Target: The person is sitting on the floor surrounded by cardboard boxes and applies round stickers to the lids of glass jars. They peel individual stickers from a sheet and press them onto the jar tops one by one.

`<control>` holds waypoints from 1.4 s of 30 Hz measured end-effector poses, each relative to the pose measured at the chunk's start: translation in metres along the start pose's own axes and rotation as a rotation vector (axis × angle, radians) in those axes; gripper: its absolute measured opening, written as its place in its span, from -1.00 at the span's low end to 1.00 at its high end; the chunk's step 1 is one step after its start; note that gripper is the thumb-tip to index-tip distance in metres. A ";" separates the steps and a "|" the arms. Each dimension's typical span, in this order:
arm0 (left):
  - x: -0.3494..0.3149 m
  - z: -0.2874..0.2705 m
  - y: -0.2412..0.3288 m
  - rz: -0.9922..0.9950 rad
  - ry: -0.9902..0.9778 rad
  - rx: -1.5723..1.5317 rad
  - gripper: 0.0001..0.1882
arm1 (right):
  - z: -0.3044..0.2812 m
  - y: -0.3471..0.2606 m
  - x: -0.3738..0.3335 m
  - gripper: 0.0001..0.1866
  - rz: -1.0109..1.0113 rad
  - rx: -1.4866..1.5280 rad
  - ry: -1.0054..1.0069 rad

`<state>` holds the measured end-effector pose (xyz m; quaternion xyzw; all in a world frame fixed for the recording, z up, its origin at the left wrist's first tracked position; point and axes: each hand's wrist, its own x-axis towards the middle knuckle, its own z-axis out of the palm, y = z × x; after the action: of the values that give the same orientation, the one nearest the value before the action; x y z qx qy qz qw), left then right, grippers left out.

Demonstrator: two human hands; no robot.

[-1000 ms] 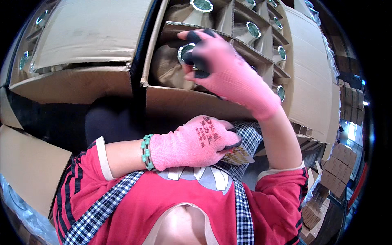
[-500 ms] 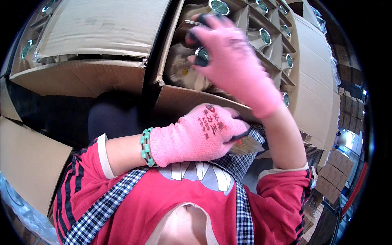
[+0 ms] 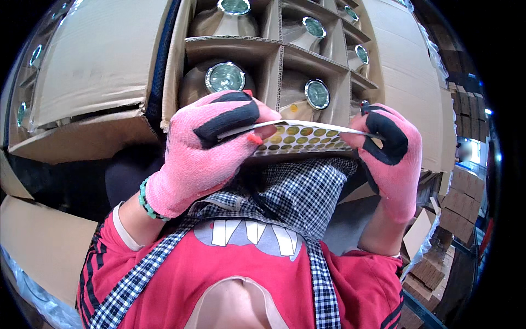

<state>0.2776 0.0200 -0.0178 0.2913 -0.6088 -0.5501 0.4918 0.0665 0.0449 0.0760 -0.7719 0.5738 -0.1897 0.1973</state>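
Note:
My left hand (image 3: 200, 148), in a pink knit glove with dark patches, grips one end of a sheet of round gold stickers (image 3: 301, 138). The other end is pinched by my right hand (image 3: 395, 145), gloved alike. Stretched between both hands, the sheet tilts so that its stickers show below its upper edge. Just beyond it stands an open divided carton (image 3: 281, 68) of round-bodied glass vessels with silver rims. A yellow round sticker (image 3: 295, 108) sits on one vessel (image 3: 318, 94) in the near row. Behind my left fingers is another vessel (image 3: 225, 78), its lower part hidden.
A second carton (image 3: 98, 49) with its flap folded over stands at the left, vessels showing at its far side. The right flap (image 3: 408, 82) of the open carton lies outward. Stacked brown boxes (image 3: 457, 203) are at the far right. A cardboard panel (image 3: 44, 236) lies lower left.
My right hand has come back from a vessel in the carton and taken the sheet's other end. My left hand has raised the sheet from near the apron. The view has shifted.

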 end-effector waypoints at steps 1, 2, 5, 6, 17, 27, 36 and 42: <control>-0.002 0.002 0.001 -0.040 0.013 -0.044 -0.80 | 0.002 -0.002 -0.001 -0.85 -0.011 -0.005 0.046; -0.002 0.004 0.001 -0.081 0.025 -0.087 -0.80 | 0.004 -0.003 -0.002 -0.86 -0.022 -0.010 0.093; -0.002 0.005 -0.001 -0.087 0.030 -0.035 -0.79 | 0.007 -0.003 0.000 -0.86 -0.099 -0.210 0.122; -0.003 0.005 -0.002 -0.104 0.033 -0.023 -0.79 | 0.005 -0.005 0.001 -0.86 -0.096 -0.201 0.111; -0.004 0.003 0.003 -0.089 0.026 -0.062 -0.82 | 0.002 -0.015 0.005 -0.86 -0.029 -0.237 0.012; -0.004 0.000 0.002 -0.131 0.053 -0.101 -0.82 | 0.010 -0.018 0.011 -0.85 -0.125 -0.213 0.061; -0.004 0.001 -0.006 -0.185 0.042 -0.068 -0.81 | 0.009 -0.006 0.008 -0.84 -0.152 -0.141 0.020; -0.002 0.003 -0.012 -0.229 0.073 -0.149 -0.83 | -0.024 0.085 0.053 -0.87 0.108 0.123 0.264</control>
<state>0.2732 0.0202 -0.0294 0.3410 -0.5108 -0.6355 0.4680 -0.0008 -0.0301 0.0556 -0.6948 0.6226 -0.3136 0.1770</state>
